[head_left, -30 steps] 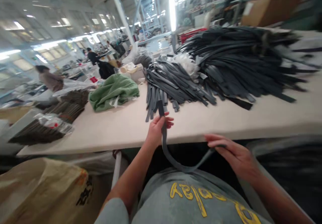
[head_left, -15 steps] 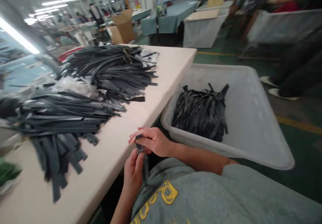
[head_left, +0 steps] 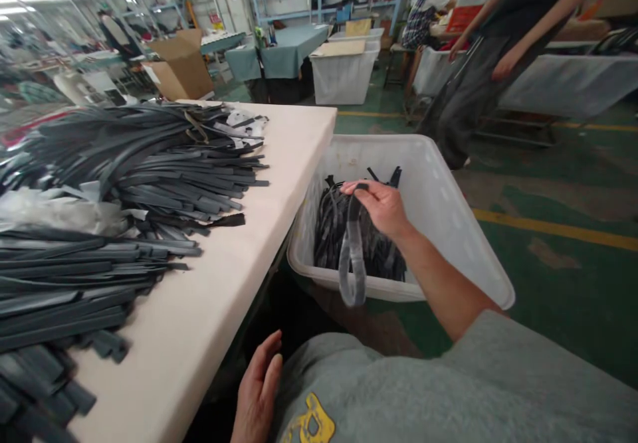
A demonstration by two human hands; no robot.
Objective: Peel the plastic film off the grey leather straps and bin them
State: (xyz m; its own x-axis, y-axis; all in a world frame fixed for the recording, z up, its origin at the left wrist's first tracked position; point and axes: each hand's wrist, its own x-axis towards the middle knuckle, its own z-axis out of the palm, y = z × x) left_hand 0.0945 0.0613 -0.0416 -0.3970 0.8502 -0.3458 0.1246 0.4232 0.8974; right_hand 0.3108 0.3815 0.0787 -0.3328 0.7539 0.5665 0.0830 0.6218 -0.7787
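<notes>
I have the strap [head_left: 353, 225] pinched in my right hand [head_left: 383, 208], its loop hanging below the fingers. Likely light, limp; best held near its ends. My left hand [head_left: 256, 386] is half-spread, empty.

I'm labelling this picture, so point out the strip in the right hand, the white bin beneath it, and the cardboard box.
Strip [head_left: 357, 247]: head view, on its hanging loop.
White bin [head_left: 446, 210]: head view, on its bare inside.
Cardboard box [head_left: 192, 76]: head view, on its side.
</notes>
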